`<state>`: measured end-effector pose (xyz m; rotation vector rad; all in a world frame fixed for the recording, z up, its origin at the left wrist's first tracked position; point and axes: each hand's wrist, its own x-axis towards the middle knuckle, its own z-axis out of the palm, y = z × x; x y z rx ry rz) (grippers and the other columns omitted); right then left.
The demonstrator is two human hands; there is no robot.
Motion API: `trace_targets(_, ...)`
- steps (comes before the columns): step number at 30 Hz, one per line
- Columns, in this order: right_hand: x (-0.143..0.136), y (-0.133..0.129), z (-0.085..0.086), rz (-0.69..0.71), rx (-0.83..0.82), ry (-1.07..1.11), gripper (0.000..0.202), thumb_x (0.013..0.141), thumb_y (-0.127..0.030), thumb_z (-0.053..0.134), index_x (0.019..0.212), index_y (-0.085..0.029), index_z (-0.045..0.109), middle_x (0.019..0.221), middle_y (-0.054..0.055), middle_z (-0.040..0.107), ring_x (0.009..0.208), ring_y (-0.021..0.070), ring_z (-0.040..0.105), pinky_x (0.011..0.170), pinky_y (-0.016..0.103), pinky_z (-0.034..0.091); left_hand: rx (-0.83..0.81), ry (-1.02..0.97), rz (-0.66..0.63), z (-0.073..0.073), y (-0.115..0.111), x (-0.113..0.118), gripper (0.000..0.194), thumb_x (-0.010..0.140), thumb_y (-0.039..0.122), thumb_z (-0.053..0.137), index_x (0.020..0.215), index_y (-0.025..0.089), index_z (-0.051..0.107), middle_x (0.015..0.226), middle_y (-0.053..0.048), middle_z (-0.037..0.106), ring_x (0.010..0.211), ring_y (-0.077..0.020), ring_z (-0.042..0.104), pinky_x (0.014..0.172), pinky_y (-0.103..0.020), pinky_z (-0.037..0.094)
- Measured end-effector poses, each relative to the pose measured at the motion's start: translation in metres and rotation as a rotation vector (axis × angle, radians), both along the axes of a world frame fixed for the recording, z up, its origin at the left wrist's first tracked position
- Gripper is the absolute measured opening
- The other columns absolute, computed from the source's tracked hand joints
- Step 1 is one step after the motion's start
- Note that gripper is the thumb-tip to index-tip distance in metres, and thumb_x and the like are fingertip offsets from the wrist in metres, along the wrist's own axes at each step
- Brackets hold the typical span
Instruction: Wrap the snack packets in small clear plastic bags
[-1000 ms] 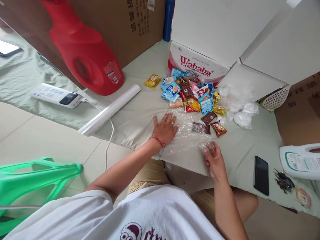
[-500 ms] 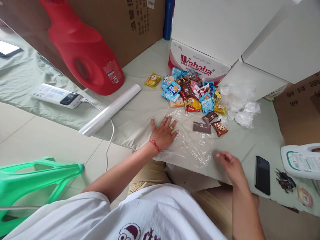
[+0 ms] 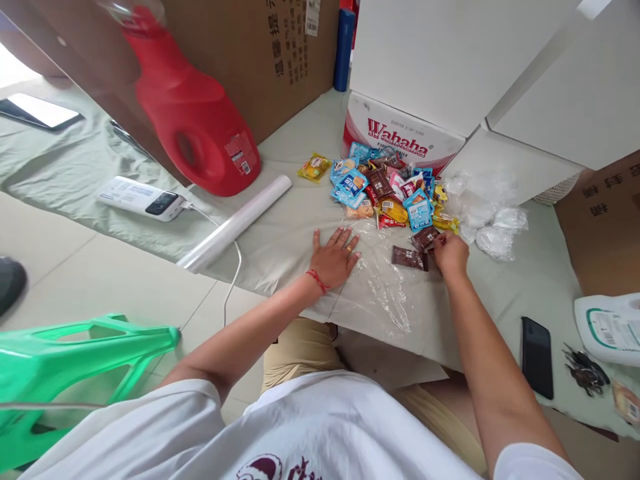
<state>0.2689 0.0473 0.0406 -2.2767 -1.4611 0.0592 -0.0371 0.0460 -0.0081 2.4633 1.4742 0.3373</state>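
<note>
My left hand (image 3: 336, 261) lies flat with spread fingers on the left part of a clear plastic film (image 3: 383, 280) on the cloth-covered table. My right hand (image 3: 450, 255) has its fingers pinched together at the right end of two dark brown packets; it covers the round-patterned snack packet, so what it grips is hidden. One brown packet (image 3: 410, 258) lies flat on the film, and another brown packet (image 3: 425, 238) is just above it. Beyond them is a pile of colourful wrapped snacks (image 3: 381, 183), with a yellow packet (image 3: 314, 167) apart on its left.
Crumpled clear plastic bundles (image 3: 495, 233) lie right of the pile, before a Wahaha box (image 3: 400, 133). A plastic roll (image 3: 235, 223), power bank (image 3: 143, 199) and red bottle (image 3: 200, 127) are left. A black phone (image 3: 537, 357), keys (image 3: 585, 370) and white bottle (image 3: 610, 327) are right.
My right hand has moved up from the table's front edge to the packets, and its fingers have closed there. My left hand stays flat on the film. The view has shifted slightly.
</note>
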Motion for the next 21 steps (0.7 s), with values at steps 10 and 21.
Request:
trace_targets(10, -0.177, -0.144, -0.026, 1.148, -0.085, -0.006, 0.037, 0.102, -0.035, 0.056, 0.133, -0.016, 0.063, 0.144, 0.014, 0.06, 0.136, 0.0296, 0.05, 0.117, 0.052, 0.041, -0.037, 0.023, 0.007, -0.003, 0.011, 0.001, 0.056, 0.108, 0.047, 0.022, 0.158, 0.032, 0.04, 0.17, -0.005, 0.031, 0.157, -0.0276, 0.027, 0.125, -0.07, 0.003)
trace_targets(21, -0.112, -0.165, -0.005, 0.698, 0.174, 0.321, 0.023, 0.102, -0.02, 0.052, 0.117, -0.025, 0.069, 0.102, 0.006, 0.074, 0.098, 0.02, 0.068, 0.089, 0.038, 0.057, 0.156, -0.339, 0.081, 0.014, 0.011, -0.026, 0.039, 0.103, 0.037, 0.042, 0.13, 0.019, 0.065, 0.153, -0.014, 0.054, 0.15, -0.0314, 0.037, 0.123, -0.06, 0.026)
